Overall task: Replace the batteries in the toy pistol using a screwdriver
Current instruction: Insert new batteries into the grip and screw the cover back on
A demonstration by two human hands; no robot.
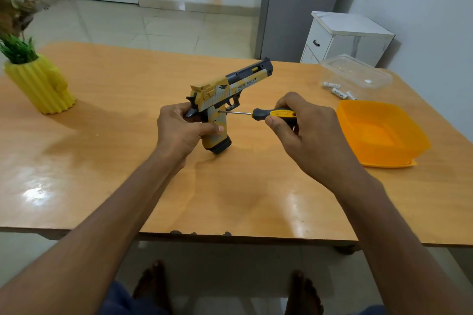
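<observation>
A yellow, grey and black toy pistol stands upright on its grip base on the wooden table, barrel pointing up and to the right. My left hand grips the pistol's handle from the left. My right hand holds a screwdriver with a black and yellow handle. Its thin metal shaft runs horizontally to the left, and the tip touches the side of the grip just below the trigger. Three white batteries lie on the table at the right.
An orange plastic bowl sits right of my right hand. A clear plastic container lies behind the batteries. A yellow ribbed pot with a plant stands at the table's left. A white cabinet stands beyond the table.
</observation>
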